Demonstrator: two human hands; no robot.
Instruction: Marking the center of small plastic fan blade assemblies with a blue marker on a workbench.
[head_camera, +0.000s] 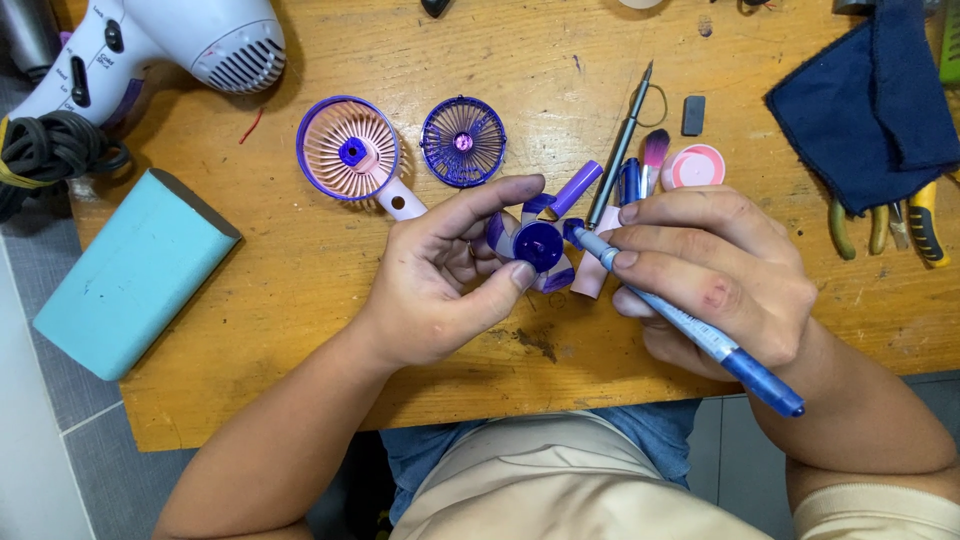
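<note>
We see only part of the purple fan blade (538, 246): our left hand (440, 280) pinches it between thumb and forefinger above the middle of the wooden desk (300, 290), and the fingers cover several of its vanes. Our right hand (715, 270) is closed around a blue pen (690, 325), whose tip touches the blade's hub; the hand hides whatever lies beneath it, including the lower ends of a slim grey tool (620, 145), a small brush with a pink tip (654, 155) and a purple strip (577, 187). A pale pink piece (590, 275) peeks out just under the blade, and we cannot tell what it is. Behind the left hand lie the pink fan housing with a purple rim (348, 150), its handle partly covered by the fingers, and beside it the purple wire grille (463, 141). A round pink lid (695, 166) and a small dark block (693, 115) sit further right. The white hair dryer (170, 45) is cut off at the top left corner, its coiled black cord (50, 150) hanging over the edge near a light blue block (130, 270). A navy cloth (870, 110) covers most of the pliers with yellow-green handles (890, 225) at the right edge.
</note>
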